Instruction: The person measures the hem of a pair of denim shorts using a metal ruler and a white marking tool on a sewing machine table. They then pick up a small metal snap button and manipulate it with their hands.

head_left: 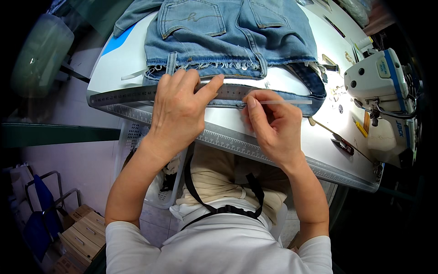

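Observation:
A pair of blue jeans (202,44) lies on the white table, back pockets up, with a frayed edge where the waistband (289,97) is partly detached. Across the waistband lies a dark metal ruler (126,96). My left hand (181,102) presses down on this ruler, its fingers spread over it. Between the thumb and fingers of my right hand (273,120) is a slim whitish marking stick (291,102), held at the ruler's right part over the waistband. Its working tip is hidden by my fingers.
At the right stands a white Jack sewing machine (371,73). Thread snips (343,145), a yellow-handled tool (359,126) and a dark pen (334,26) lie on the table (321,150). A clear measuring scale (232,142) runs along its front edge. Below left is a white plastic basket (164,202).

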A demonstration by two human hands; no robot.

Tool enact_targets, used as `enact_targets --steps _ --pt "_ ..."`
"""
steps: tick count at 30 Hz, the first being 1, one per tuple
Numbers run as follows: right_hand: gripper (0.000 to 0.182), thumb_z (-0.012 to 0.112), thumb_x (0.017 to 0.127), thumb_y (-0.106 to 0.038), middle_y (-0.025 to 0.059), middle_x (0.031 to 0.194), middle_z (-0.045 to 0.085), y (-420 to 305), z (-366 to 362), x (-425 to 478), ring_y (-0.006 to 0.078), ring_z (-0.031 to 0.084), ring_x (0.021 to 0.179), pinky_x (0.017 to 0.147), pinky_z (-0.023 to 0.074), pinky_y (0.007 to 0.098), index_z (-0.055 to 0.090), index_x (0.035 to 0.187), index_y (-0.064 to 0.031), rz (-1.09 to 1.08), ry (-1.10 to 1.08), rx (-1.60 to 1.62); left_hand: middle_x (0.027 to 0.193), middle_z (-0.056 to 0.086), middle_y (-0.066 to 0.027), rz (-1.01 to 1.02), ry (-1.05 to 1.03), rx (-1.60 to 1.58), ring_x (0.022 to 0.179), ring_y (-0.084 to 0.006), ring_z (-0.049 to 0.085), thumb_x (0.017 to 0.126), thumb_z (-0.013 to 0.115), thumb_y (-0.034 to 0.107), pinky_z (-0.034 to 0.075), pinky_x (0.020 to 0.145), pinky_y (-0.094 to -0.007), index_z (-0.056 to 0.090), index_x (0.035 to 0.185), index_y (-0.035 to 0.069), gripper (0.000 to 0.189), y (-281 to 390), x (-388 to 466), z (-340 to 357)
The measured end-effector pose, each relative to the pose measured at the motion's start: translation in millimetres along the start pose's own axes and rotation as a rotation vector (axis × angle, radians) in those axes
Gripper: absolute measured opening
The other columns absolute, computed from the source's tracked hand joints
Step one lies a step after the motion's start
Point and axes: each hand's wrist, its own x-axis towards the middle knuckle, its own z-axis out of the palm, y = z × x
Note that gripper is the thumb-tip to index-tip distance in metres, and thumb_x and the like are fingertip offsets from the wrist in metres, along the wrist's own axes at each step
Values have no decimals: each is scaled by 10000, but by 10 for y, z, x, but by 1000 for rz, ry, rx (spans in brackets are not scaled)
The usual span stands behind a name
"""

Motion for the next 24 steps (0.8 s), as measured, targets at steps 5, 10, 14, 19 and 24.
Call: enact_targets --steps 5,10,14,19,24 --pt "135 628 963 -46 80 755 698 -10 4 1 93 626 591 540 474 230 699 923 61 1 3 2 802 486 -52 4 6 -1 764 -222 501 887 653 72 345 693 -368 706 1241 114 360 0 0 2" --pt "132 632 964 -48 65 747 698 5 8 -8 82 631 598 544 472 220 701 923 58 2 25 31 804 491 -53 1 -7 1 763 -219 502 892 650 75 345 694 -366 707 1237 114 352 -4 -4 8" --pt "135 600 996 -43 83 830 715 -48 -46 -84 83 656 676 586 511 218 693 1014 54 -23 33 48 803 498 -59 2 9 -9 772 -223 513 890 663 74 354 697 -363 709 1226 102 340 9 5 -23" --pt "243 504 1038 -11 126 943 719 -198 -125 -525 119 682 767 685 580 241 660 1219 34 -186 77 164 791 604 -78 -138 192 -203 727 -197 596 874 674 7 422 634 -328 713 1125 29 255 7 133 -409" --pt "321 694 940 -112 168 957 712 -287 126 -913 238 693 789 706 560 315 643 1202 65 -169 -221 101 711 663 13 -486 226 -742 585 -29 544 963 699 104 399 523 -201 700 958 -22 126 358 331 -944"
